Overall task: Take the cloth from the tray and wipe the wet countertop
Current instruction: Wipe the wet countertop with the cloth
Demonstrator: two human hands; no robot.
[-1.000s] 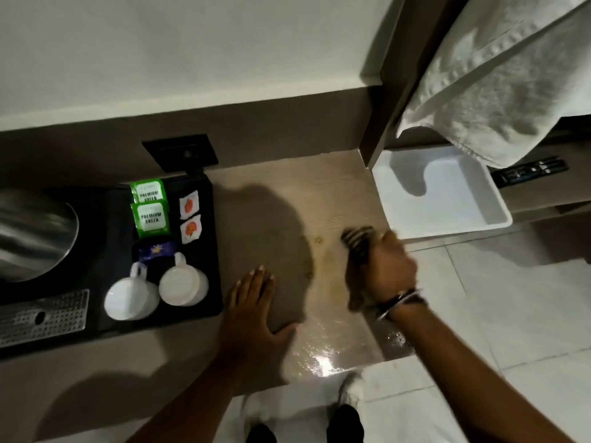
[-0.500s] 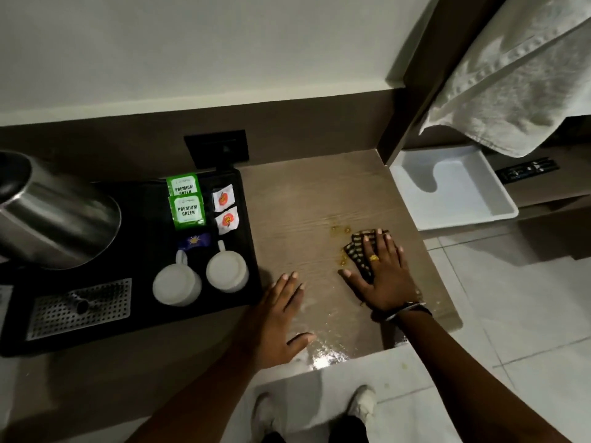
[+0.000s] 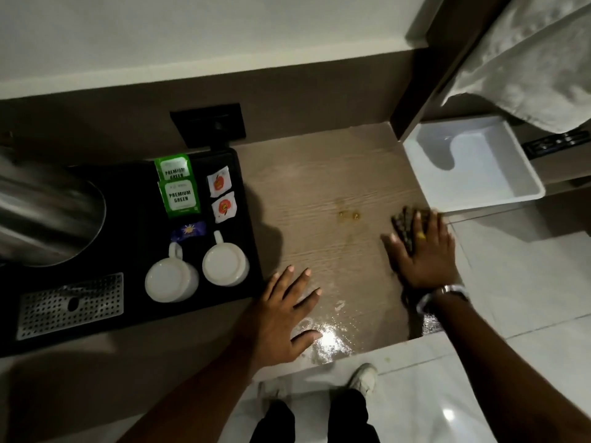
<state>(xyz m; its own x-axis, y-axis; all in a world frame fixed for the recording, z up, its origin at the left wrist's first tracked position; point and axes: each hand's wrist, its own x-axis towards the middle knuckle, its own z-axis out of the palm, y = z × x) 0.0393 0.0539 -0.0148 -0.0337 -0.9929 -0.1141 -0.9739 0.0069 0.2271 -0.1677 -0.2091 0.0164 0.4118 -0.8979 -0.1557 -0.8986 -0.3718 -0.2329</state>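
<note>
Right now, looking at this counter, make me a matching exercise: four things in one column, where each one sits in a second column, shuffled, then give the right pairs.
Things
1. cloth
2. white tray
3. two white mugs
4. left hand

Places
A. upside down on the black tray
B. flat on the countertop beside the shiny wet patch
C. pressed under the right hand near the counter's right edge
D. empty, on the lower shelf right of the counter

Pairs: 1-C, 2-D, 3-A, 4-B
</note>
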